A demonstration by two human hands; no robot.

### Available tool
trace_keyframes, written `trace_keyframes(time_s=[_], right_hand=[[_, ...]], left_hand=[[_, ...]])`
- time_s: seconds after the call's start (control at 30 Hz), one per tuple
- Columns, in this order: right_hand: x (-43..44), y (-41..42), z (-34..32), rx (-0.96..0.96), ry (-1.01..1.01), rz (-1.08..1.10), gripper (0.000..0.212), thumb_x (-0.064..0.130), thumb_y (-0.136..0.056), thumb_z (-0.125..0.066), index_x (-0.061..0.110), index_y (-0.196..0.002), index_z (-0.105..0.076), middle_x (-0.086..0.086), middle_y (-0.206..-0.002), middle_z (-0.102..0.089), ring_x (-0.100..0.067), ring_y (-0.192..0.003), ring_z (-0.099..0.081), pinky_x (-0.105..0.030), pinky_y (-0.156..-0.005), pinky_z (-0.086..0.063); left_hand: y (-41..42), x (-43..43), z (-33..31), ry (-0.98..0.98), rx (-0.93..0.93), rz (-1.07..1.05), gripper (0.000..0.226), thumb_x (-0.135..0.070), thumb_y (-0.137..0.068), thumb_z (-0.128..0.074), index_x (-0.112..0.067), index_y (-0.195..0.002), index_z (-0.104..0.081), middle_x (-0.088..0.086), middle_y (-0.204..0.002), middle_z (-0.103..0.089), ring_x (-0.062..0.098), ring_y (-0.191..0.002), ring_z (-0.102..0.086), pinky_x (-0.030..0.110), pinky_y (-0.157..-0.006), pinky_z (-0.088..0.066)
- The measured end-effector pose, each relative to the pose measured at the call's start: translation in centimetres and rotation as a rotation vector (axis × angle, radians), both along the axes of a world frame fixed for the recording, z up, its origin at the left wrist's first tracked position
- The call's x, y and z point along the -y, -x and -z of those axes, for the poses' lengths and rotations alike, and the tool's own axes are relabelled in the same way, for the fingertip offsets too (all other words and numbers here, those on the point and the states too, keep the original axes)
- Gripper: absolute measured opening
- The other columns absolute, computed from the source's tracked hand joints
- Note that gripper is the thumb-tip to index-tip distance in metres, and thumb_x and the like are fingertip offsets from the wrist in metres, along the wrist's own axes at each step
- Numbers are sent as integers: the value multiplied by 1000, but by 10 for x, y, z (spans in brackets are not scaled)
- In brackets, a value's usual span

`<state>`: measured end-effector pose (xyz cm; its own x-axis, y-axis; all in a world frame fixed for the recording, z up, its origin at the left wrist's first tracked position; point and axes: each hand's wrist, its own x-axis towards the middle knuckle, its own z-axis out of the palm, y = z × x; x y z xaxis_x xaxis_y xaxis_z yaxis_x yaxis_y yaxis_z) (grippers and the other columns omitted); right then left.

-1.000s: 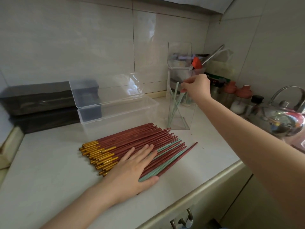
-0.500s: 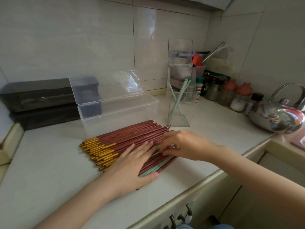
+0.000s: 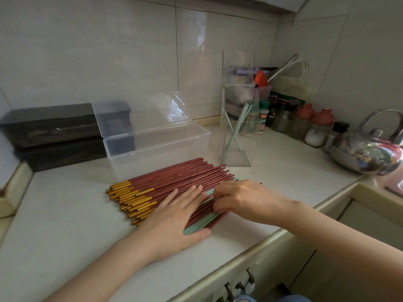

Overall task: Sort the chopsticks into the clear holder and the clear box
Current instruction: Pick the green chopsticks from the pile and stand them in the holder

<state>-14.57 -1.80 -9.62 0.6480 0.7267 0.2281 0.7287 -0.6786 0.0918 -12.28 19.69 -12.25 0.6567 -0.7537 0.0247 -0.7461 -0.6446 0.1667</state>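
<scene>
red chopsticks (image 3: 174,177) lie under a flat left hand (image 3: 176,219), right hand (image 3: 242,197) curled

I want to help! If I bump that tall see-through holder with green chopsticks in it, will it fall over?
It might tip: the clear holder is tall and narrow. It looks like thin plastic, so probably light. The green chopsticks leaning inside could rattle or shift.

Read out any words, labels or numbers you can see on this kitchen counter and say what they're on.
No text can be read.
Small green-capped spice bottle: red label, too blurred.
Dark glass bottle beside it: pale label, too small.
Red and green packet behind them: print blurred.
</scene>
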Motion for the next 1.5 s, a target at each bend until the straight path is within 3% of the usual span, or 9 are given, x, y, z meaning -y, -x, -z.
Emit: trace_keyframes(time_s=[0.43, 0.7, 0.87, 1.0, 1.07, 1.13, 1.23, 1.33, 1.5], right_hand=[[-6, 5, -4, 79, 147, -85, 10, 0, -77, -69, 6, -74, -61, -8, -77, -58, -24, -71, -53, -34, -52, -47], [-1, 7, -6, 157, 198, -86, 7, 6, -85, -59, 6, -78, -58, -7, -79, -57, -25, -71, -51, -38, -56, -48], [18, -3, -36, 287, -149, 87, 6, 7, -89, -57, 6, -87, -62, -5, -82, -60, -21, -74, -57, -35, -61, -52], [22, -25, -69, 318, -879, 338, 10, 3, -85, -63, 9, -94, -62, -3, -86, -65, -16, -76, -64, -24, -68, -55], [24, -42, -90, 299, -1278, 419, 7, 6, -85, -63, 8, -91, -62, -10, -85, -66, -21, -75, -66, -24, -60, -55], [29, -59, -109, 292, -1510, 487, 5, 7, -85, -62, 6, -90, -62, -15, -83, -67, -24, -71, -68, -27, -56, -56], [35, -86, -121, 268, -1542, 619, 3, 8, -86, -61, 7, -89, -62, -13, -83, -67, -20, -67, -68, -28, -56, -57], [37, -109, -113, 151, -1365, 801, 2, 9, -87, -62, 8, -88, -63, -10, -88, -68, -10, -64, -65, -15, -51, -52], [42, -114, -89, 57, -1169, 935, 12, 13, -84, -68, 4, -91, -69, -8, -79, -69, -4, -54, -59, -13, -52, -47]], left_hand=[[1, 1, 0, -35, 22, -9, 85, -74, -80, -21, -31, -147, 11, -18, -152, 22, -9, -132, 27, 24, -113, 16], [1, 1, 0, -52, 33, -12, 87, -75, -75, -11, -30, -147, 12, -16, -152, 22, -8, -133, 27, 27, -116, 13], [1, 0, -1, -57, 30, 2, 81, -70, -84, -20, -31, -146, 15, -17, -150, 23, -9, -130, 30, 22, -111, 19], [2, 0, -2, -68, 33, -3, 81, -71, -84, -18, -31, -146, 16, -16, -151, 24, -7, -133, 28, 24, -113, 17], [2, 0, -2, -77, 27, 0, 81, -71, -83, -17, -31, -145, 16, -17, -151, 24, -7, -133, 28, 24, -113, 17], [2, 0, -2, -74, 23, 4, 81, -71, -84, -18, -31, -145, 16, -17, -151, 25, -8, -132, 29, 23, -113, 17], [1, 0, -2, -68, 22, 10, 80, -71, -84, -18, -32, -145, 17, -18, -150, 25, -9, -131, 30, 21, -111, 19], [2, 0, -2, -71, 25, 11, 81, -72, -83, -17, -32, -145, 17, -18, -150, 26, -9, -131, 30, 23, -111, 19], [1, 0, 0, -68, 20, 13, 81, -72, -83, -17, -32, -145, 17, -18, -150, 26, -9, -131, 30, 25, -114, 16]])
